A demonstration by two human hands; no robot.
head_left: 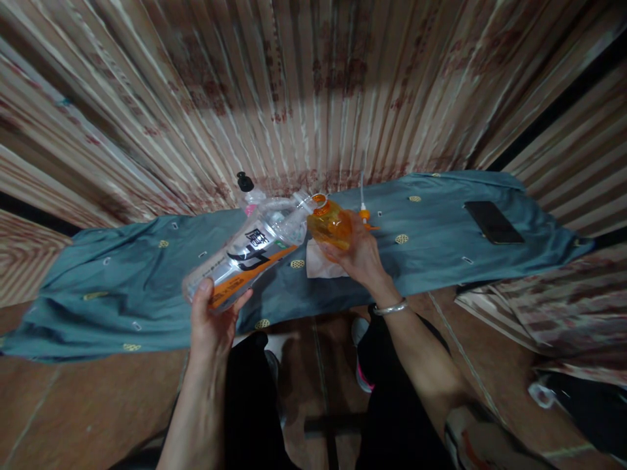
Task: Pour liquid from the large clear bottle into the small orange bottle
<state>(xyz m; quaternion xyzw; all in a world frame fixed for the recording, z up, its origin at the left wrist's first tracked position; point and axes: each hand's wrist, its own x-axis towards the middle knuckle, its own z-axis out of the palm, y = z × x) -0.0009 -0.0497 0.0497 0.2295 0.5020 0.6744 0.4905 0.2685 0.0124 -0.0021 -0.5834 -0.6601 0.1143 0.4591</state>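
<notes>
The left hand (211, 320) grips the base of a large clear plastic bottle (247, 253), tilted above the teal cloth-covered desk (441, 241). The right hand (360, 251) grips a small orange bottle (330, 223); both mouths meet.

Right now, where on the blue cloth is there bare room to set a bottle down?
Bare stretches: left of the left hand, and between the right hand and the phone. Crowded middle: clear bottle, orange bottle, pump bottle.

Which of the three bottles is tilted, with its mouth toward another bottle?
The large clear plastic bottle with orange label, in the left hand; its mouth meets the small orange bottle.
</notes>
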